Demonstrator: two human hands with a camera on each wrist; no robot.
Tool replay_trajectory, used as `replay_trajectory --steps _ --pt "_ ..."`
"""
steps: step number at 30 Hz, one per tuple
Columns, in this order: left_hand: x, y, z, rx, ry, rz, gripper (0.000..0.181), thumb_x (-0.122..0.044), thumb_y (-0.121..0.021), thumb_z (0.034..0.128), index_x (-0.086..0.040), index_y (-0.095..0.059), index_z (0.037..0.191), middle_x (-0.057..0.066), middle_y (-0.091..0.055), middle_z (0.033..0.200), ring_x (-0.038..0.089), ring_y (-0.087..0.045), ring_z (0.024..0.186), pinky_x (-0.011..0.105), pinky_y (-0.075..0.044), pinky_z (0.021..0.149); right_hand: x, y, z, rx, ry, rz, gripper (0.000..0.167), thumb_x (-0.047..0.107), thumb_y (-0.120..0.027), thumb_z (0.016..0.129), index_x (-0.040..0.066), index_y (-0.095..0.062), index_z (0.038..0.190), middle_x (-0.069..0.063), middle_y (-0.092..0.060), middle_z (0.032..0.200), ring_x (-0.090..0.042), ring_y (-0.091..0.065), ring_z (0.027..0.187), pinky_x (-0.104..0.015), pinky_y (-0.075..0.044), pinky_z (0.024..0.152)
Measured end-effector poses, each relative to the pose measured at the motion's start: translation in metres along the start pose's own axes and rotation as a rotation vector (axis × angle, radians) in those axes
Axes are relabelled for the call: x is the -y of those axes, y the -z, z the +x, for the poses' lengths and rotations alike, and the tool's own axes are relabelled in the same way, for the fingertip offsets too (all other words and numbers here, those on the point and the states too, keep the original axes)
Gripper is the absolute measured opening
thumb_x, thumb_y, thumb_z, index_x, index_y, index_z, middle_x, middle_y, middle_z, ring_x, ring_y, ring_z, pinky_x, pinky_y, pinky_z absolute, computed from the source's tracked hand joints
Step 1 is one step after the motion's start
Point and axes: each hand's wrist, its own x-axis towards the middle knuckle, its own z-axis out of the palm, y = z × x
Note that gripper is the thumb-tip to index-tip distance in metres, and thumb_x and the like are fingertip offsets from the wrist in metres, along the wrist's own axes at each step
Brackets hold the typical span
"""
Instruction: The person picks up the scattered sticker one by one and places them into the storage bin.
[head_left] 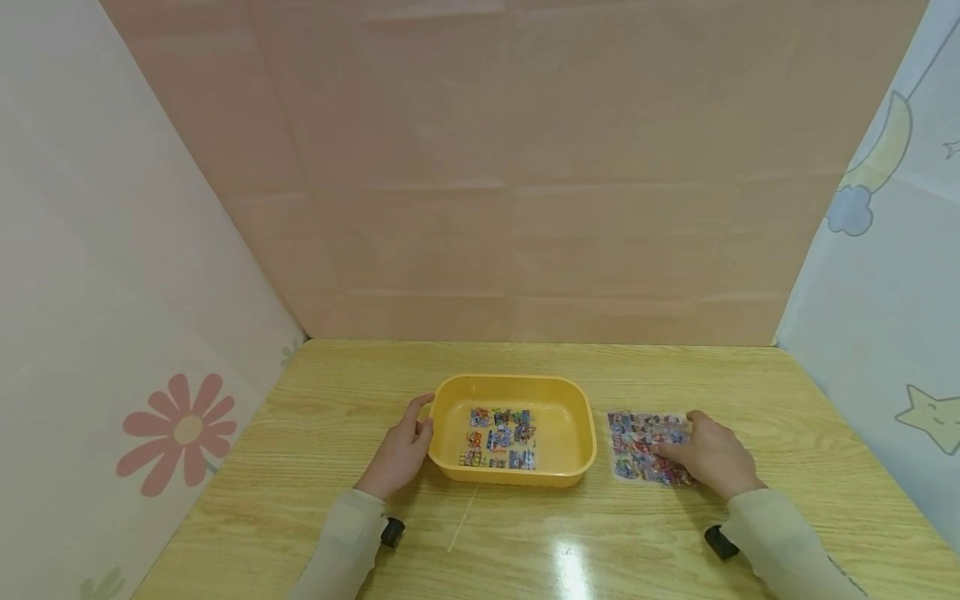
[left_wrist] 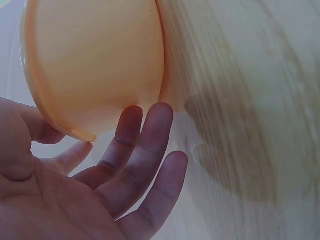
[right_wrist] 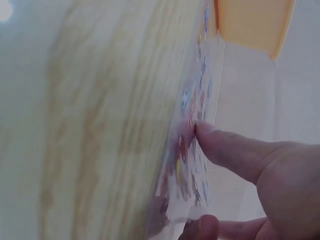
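A yellow plastic basin [head_left: 555, 421] stands on the table, with several small printed pictures [head_left: 500, 437] in it. My left hand [head_left: 400, 450] is at its left side, thumb and index finger touching the rim [left_wrist: 30, 90]. The other fingers [left_wrist: 156, 131] extend loosely beside the outer wall. To the right of the basin lies a shiny sheet of colourful cartoon stickers [head_left: 637, 446]. On it rests the thumb of my right hand [head_left: 716, 454]. The other fingers are at the sheet's right edge, partly hidden in the right wrist view, where the sheet [right_wrist: 192, 160] appears nearly edge-on.
The wood-grain table [head_left: 300, 500] runs back to a brown paper-like panel [head_left: 510, 208]. Pale decorated walls stand at the left [head_left: 90, 250] and right [head_left: 900, 308]. A thin pale strip [head_left: 462, 518] lies before the basin.
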Motion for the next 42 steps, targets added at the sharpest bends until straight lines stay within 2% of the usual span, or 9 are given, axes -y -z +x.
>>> replay_trajectory --steps 7,12,18,21,24,27,31,34,42 --pt "-0.001 0.0 -0.001 0.001 -0.004 -0.001 0.044 -0.018 -0.043 0.1083 -0.012 -0.037 0.152 0.005 -0.06 0.082 0.015 -0.049 0.062 0.029 -0.042 0.056 0.002 0.004 -0.002 0.021 0.001 0.024 0.086 0.048 -0.068 0.092 -0.021 -0.04 0.136 -0.025 -0.067 0.099 -0.042 -0.064 0.089 -0.057 -0.051 0.072" --pt "-0.001 0.0 -0.001 -0.001 -0.006 0.002 0.044 -0.018 -0.043 0.1083 -0.012 -0.037 0.152 0.005 -0.06 0.082 0.015 -0.049 0.061 0.029 -0.042 0.056 0.002 0.005 -0.003 0.012 0.002 0.027 0.074 0.039 -0.065 0.095 -0.02 -0.043 0.134 -0.031 -0.064 0.109 -0.043 -0.063 0.094 -0.056 -0.051 0.075" --pt "-0.001 0.0 -0.001 0.0 -0.001 0.006 0.044 -0.018 -0.042 0.1085 -0.012 -0.037 0.152 0.005 -0.06 0.081 0.015 -0.049 0.06 0.028 -0.041 0.055 0.001 0.004 -0.002 -0.001 0.021 0.04 0.065 0.032 -0.062 0.098 -0.021 -0.046 0.131 -0.029 -0.065 0.104 -0.036 -0.065 0.085 -0.054 -0.052 0.073" --pt "0.0 0.0 -0.001 0.0 0.001 0.008 0.044 -0.019 -0.041 0.1087 -0.013 -0.036 0.152 0.004 -0.06 0.081 0.014 -0.049 0.061 0.028 -0.042 0.055 -0.001 0.003 -0.001 -0.004 0.029 0.051 0.06 0.028 -0.059 0.099 -0.021 -0.047 0.131 -0.03 -0.065 0.105 -0.037 -0.065 0.086 -0.054 -0.052 0.074" --pt "0.0 0.0 -0.001 0.0 -0.004 0.006 0.045 -0.019 -0.041 0.1087 -0.012 -0.036 0.153 0.004 -0.06 0.082 0.014 -0.05 0.061 0.028 -0.042 0.056 -0.002 0.002 0.0 -0.002 0.029 0.062 0.057 0.026 -0.056 0.1 -0.021 -0.046 0.132 -0.027 -0.067 0.103 -0.03 -0.065 0.08 -0.054 -0.053 0.073" --pt "0.0 0.0 -0.001 0.001 -0.008 0.004 0.045 -0.019 -0.042 0.1087 -0.012 -0.036 0.152 0.004 -0.06 0.081 0.015 -0.05 0.061 0.028 -0.042 0.055 -0.003 0.003 0.0 -0.01 0.036 0.059 0.055 0.024 -0.055 0.1 -0.021 -0.047 0.132 -0.028 -0.067 0.104 -0.03 -0.066 0.08 -0.054 -0.053 0.074" --pt "0.001 0.0 0.0 0.003 -0.015 -0.001 0.045 -0.018 -0.042 0.1087 -0.012 -0.036 0.152 0.005 -0.06 0.081 0.015 -0.049 0.061 0.029 -0.042 0.055 -0.003 0.004 0.0 -0.024 0.052 0.051 0.053 0.023 -0.055 0.101 -0.021 -0.049 0.129 -0.033 -0.065 0.109 -0.041 -0.066 0.089 -0.056 -0.052 0.076" --pt "0.001 0.0 0.0 0.002 -0.019 -0.004 0.045 -0.018 -0.042 0.1086 -0.012 -0.037 0.152 0.005 -0.059 0.08 0.015 -0.049 0.061 0.029 -0.042 0.055 -0.004 0.003 0.001 -0.025 0.05 0.056 0.053 0.023 -0.055 0.101 -0.021 -0.049 0.129 -0.033 -0.065 0.111 -0.043 -0.066 0.092 -0.056 -0.052 0.076" --pt "-0.001 0.0 -0.001 0.004 -0.014 -0.004 0.044 -0.017 -0.042 0.1085 -0.012 -0.037 0.152 0.005 -0.058 0.078 0.015 -0.049 0.06 0.029 -0.041 0.055 -0.009 -0.001 0.001 -0.024 0.05 0.083 0.054 0.026 -0.057 0.099 -0.019 -0.052 0.127 -0.026 -0.068 0.102 -0.03 -0.066 0.081 -0.052 -0.053 0.071"
